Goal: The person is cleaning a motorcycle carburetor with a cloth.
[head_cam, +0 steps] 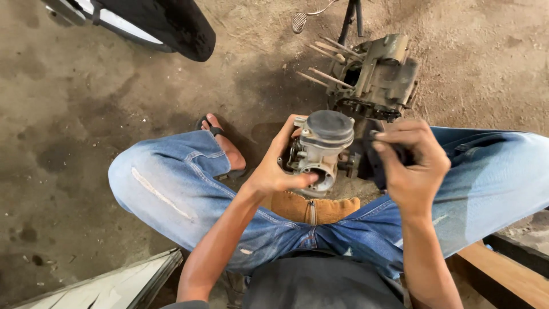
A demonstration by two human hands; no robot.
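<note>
My left hand point(275, 166) grips a grey metal carburettor point(320, 147) by its left side, thumb across the round lower opening. The part has a dark round cap on top. It is held above my lap, between my knees in blue jeans. My right hand point(410, 163) is closed on a small dark piece point(374, 166) at the carburettor's right side; what that piece is cannot be made out.
A dirty engine case point(380, 77) with several long studs lies on the dirt floor just beyond my hands. A black motorcycle part point(166, 26) is at the top left. A pale panel point(120, 283) lies at the lower left, wooden planks point(503, 274) at the lower right.
</note>
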